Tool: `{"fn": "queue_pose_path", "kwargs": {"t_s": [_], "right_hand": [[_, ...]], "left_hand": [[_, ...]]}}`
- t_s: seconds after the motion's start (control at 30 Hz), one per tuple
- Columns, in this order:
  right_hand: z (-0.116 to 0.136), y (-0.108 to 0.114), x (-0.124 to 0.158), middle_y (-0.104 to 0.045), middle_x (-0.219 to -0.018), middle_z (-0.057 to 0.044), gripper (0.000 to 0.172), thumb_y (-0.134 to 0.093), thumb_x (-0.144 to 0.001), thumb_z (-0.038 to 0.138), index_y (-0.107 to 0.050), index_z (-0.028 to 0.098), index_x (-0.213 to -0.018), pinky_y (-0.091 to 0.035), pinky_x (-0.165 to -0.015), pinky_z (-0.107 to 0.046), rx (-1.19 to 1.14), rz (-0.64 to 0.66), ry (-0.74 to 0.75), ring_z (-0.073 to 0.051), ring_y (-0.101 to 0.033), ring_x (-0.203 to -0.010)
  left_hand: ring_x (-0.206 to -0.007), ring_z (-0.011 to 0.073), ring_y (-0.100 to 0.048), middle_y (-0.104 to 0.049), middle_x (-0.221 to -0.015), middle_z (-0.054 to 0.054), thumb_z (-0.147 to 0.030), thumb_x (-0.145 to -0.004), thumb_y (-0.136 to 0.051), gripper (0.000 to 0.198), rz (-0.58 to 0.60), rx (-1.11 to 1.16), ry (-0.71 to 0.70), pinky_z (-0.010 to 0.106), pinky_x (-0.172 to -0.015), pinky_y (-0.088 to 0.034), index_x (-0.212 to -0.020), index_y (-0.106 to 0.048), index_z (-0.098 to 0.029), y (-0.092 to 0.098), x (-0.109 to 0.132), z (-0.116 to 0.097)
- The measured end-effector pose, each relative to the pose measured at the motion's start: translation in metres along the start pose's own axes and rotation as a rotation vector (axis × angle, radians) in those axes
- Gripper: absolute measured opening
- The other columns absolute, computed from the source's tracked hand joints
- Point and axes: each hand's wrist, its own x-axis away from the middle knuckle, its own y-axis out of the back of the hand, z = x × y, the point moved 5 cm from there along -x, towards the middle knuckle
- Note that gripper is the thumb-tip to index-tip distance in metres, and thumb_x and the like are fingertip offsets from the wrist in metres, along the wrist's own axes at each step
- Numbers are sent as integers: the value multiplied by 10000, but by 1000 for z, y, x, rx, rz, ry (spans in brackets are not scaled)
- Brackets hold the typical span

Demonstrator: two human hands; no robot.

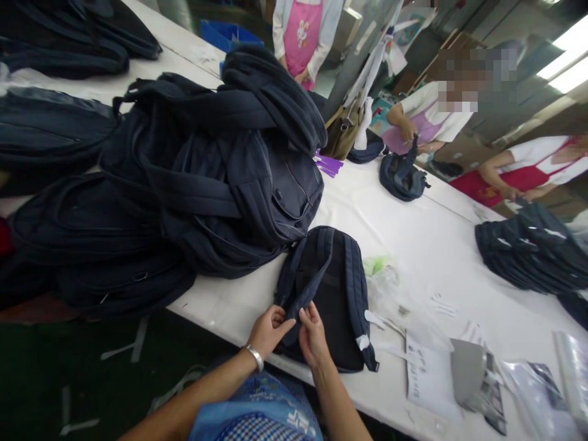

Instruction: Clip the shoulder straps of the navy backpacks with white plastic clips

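Note:
A dark navy backpack [334, 300] lies on the white table before me, its black back panel and shoulder straps facing up. My left hand [270, 331], with a metal band at the wrist, is closed on the lower part of one shoulder strap [316, 280]. Close beside it, my right hand [313, 335] pinches the same strap between thumb and fingers. The other strap [356, 282] runs down the right side of the bag, with a white tag [362, 342] near its lower end.
A tall heap of navy backpacks [206, 177] rises at left. To the right lie clear plastic bags [390, 294], a paper with writing [427, 373] and stacked dark bags [533, 245]. Co-workers in aprons [303, 33] stand across the table [362, 202].

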Motion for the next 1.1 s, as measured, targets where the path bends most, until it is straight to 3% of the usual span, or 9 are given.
{"fn": "queue_pose_path", "kwargs": {"t_s": [0.1, 0.2, 0.37, 0.53, 0.83, 1.0, 1.1], "right_hand": [[-2, 6, 2, -634, -1133, -13, 455, -692, -744, 255, -563, 287, -1179, -427, -979, -290, 34, -23, -21, -160, -568, -1087], [0, 12, 2, -631, -1135, -26, 483, -695, -737, 266, -551, 276, -1198, -428, -986, -335, 67, -37, -21, -189, -552, -1114], [11, 8, 3, -651, -1108, -41, 466, -697, -743, 274, -567, 249, -1189, -441, -965, -327, 144, 3, -46, -193, -561, -1103], [12, -3, 7, -653, -1119, -68, 461, -673, -765, 297, -556, 231, -1207, -504, -834, -350, 169, 116, -175, -217, -612, -1014], [-1, -13, -6, -681, -1063, -71, 394, -692, -729, 278, -604, 201, -1105, -515, -791, -316, 144, 92, -92, -209, -634, -960], [-6, -13, -12, -697, -1009, -65, 380, -707, -702, 267, -612, 188, -1061, -523, -766, -317, 160, 74, -110, -201, -656, -878], [-5, -14, -18, -704, -984, -67, 385, -719, -680, 275, -619, 188, -1041, -524, -768, -321, 170, 29, -50, -206, -656, -880]], "left_hand": [[-753, 210, -658, -713, -822, 74, -437, -706, -644, 326, 125, 65, -29, 291, -683, -508, -891, -655, -169, -11, 4, 1], [-799, 234, -665, -727, -877, 69, -389, -758, -591, 293, 172, 39, -113, 322, -728, -514, -944, -694, -187, -17, 4, -2], [-1009, 255, -634, -687, -1113, 49, -279, -744, -603, 405, 168, 103, -171, 365, -909, -479, -1143, -642, -221, -18, -6, -1], [-1042, 246, -622, -667, -1156, 43, -251, -747, -590, 443, 132, 97, -177, 364, -939, -469, -1189, -612, -231, -8, -11, 2], [-1182, 256, -533, -609, -1247, 46, -200, -723, -609, 541, 4, -35, -191, 384, -1055, -358, -1257, -551, -263, 9, -14, -2], [-1155, 230, -559, -629, -1217, 72, -164, -688, -632, 608, 92, 80, -150, 365, -1027, -403, -1282, -517, -224, 11, -29, 8], [-1006, 222, -639, -664, -1130, 91, -237, -685, -682, 604, 27, 63, -139, 363, -930, -481, -1268, -524, -223, 18, -37, 14]]}}
